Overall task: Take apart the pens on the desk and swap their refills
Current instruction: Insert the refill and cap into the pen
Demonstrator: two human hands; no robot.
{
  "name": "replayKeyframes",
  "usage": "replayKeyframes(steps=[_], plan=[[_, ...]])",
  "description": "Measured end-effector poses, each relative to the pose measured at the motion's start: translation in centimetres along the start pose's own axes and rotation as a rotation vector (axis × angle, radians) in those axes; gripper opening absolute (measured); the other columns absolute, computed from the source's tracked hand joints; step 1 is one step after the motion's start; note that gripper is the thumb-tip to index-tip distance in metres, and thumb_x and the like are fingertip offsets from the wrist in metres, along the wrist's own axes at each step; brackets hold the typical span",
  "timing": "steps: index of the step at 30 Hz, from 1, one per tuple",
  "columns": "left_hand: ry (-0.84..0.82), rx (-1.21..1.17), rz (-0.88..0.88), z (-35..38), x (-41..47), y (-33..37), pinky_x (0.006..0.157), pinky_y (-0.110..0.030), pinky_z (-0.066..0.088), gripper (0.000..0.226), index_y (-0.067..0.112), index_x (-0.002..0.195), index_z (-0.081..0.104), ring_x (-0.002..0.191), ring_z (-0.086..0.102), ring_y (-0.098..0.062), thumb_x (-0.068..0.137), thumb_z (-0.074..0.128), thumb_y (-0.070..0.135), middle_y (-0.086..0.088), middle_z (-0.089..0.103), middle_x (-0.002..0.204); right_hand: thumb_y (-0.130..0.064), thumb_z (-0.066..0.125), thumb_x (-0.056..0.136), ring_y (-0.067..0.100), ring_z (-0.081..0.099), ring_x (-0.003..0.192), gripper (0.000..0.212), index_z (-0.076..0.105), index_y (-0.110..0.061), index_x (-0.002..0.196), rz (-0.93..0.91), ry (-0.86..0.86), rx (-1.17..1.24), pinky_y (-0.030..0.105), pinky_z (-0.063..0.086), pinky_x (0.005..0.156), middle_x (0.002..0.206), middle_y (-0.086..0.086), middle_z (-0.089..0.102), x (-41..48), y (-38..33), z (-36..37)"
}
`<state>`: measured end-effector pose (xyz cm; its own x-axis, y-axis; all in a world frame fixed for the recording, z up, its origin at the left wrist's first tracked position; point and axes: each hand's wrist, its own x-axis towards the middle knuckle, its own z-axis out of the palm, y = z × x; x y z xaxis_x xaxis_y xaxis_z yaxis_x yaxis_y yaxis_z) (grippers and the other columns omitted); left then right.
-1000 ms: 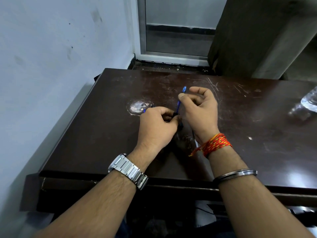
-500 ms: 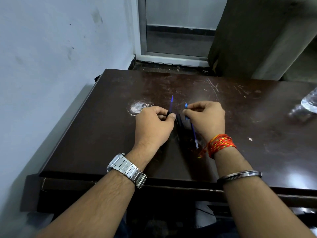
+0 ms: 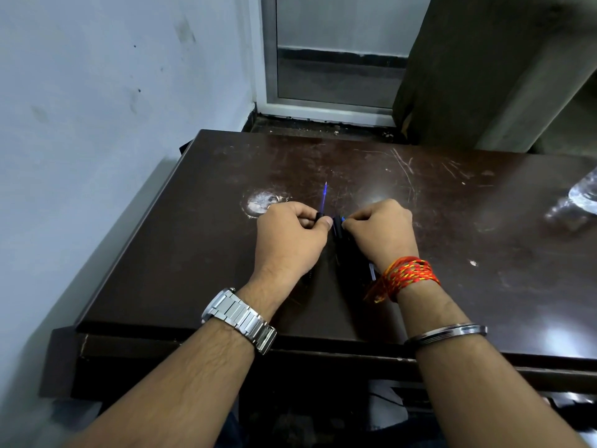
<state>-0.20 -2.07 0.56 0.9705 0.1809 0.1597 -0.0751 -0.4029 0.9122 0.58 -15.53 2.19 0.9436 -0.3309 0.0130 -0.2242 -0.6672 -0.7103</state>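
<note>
I see a big dark brown table (image 3: 484, 286) with scratches and a worn white spot (image 3: 260, 202). Both of my hands are over the middle of it, close together. The left hand (image 3: 290, 240), with a silver watch (image 3: 239, 313) on the wrist, grips a black pen body (image 3: 319, 216). The right hand (image 3: 381, 231), with a red thread band (image 3: 405, 274) on the wrist, pinches a small blue tip (image 3: 343, 219) at the top of a second black pen body (image 3: 337, 226). A thin blue refill (image 3: 324, 197) sticks out of the left pen body and points away from me.
</note>
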Motion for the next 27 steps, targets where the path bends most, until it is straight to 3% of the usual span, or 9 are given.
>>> replayKeyframes(steps=[3,7,10,12,14,17,20,24,27], plan=[[-0.023,-0.001,-0.004,0.0,-0.1,0.1,0.048,0.0,0.039,0.031,0.033,0.059,0.06,0.053,0.058,0.017,0.077,0.083,0.026,0.033,0.058,0.046,-0.018,0.066,0.085,0.024,0.066,0.101,0.015,0.081,-0.016,0.083,-0.024,0.026,0.026,0.031,0.056,0.084,0.089,0.009,0.074,0.0,0.2,-0.2],[-0.01,0.007,0.009,0.0,-0.1,0.2,0.047,0.0,0.039,0.033,0.034,0.057,0.059,0.052,0.058,0.016,0.077,0.084,0.026,0.022,0.058,0.043,-0.017,0.066,0.082,0.004,0.063,0.064,0.02,0.075,-0.02,0.065,-0.04,0.128,0.11,0.002,0.04,0.051,0.058,-0.011,0.063,0.1,0.0,-0.7],[-0.019,0.02,0.012,0.0,-0.2,0.3,0.047,0.0,0.039,0.033,0.034,0.057,0.059,0.051,0.057,0.017,0.078,0.083,0.026,0.027,0.058,0.043,-0.021,0.067,0.081,0.004,0.065,0.059,0.029,0.065,-0.027,0.053,0.005,0.198,0.176,0.012,0.05,0.056,0.054,-0.011,0.064,0.4,0.4,-1.1],[-0.024,0.021,0.012,0.0,-0.2,0.3,0.047,-0.001,0.04,0.032,0.033,0.058,0.06,0.051,0.057,0.016,0.078,0.083,0.026,0.024,0.059,0.045,-0.025,0.069,0.08,0.012,0.071,0.067,0.022,0.069,-0.026,0.058,0.038,0.19,0.213,0.026,0.06,0.072,0.06,-0.007,0.069,0.7,0.8,-1.2],[-0.02,0.027,0.024,0.1,-0.2,0.3,0.047,-0.002,0.04,0.029,0.033,0.059,0.062,0.053,0.059,0.014,0.078,0.083,0.026,0.018,0.06,0.049,-0.033,0.072,0.081,0.013,0.072,0.068,0.021,0.072,-0.024,0.062,0.041,0.114,0.256,0.034,0.062,0.072,0.064,-0.004,0.072,0.9,0.9,-1.2],[-0.052,0.046,0.041,0.1,-0.1,0.4,0.051,-0.005,0.044,0.015,0.028,0.068,0.071,0.059,0.064,0.008,0.079,0.081,0.025,0.014,0.068,0.059,-0.042,0.077,0.079,0.005,0.062,0.051,0.03,0.075,-0.018,0.061,-0.003,-0.111,0.495,0.025,0.053,0.052,0.058,-0.003,0.07,0.5,0.2,-0.7],[-0.062,0.061,0.07,0.0,-0.1,0.4,0.056,-0.009,0.05,0.008,0.026,0.072,0.076,0.061,0.067,0.005,0.079,0.078,0.023,0.013,0.071,0.062,-0.034,0.08,0.079,0.004,0.053,0.046,0.023,0.077,-0.017,0.063,-0.077,-0.241,0.537,0.02,0.044,0.045,0.051,-0.004,0.064,0.0,-0.2,-0.2],[-0.096,0.07,0.079,0.0,-0.2,0.4,0.056,-0.011,0.052,0.021,0.031,0.063,0.069,0.06,0.067,0.005,0.079,0.078,0.021,0.014,0.07,0.061,-0.018,0.076,0.084,0.003,0.05,0.041,0.018,0.075,-0.013,0.067,-0.086,-0.196,0.591,0.018,0.041,0.043,0.047,-0.006,0.06,-0.2,-0.5,-0.2],[-0.158,0.101,0.06,0.1,-0.3,0.5,0.048,-0.005,0.043,0.019,0.033,0.063,0.068,0.057,0.063,0.009,0.076,0.079,0.025,0.017,0.066,0.057,-0.017,0.071,0.089,0.006,0.05,0.045,0.019,0.072,-0.01,0.072,-0.045,-0.011,0.729,0.021,0.043,0.044,0.059,0.004,0.061,0.1,-0.7,-0.6]])
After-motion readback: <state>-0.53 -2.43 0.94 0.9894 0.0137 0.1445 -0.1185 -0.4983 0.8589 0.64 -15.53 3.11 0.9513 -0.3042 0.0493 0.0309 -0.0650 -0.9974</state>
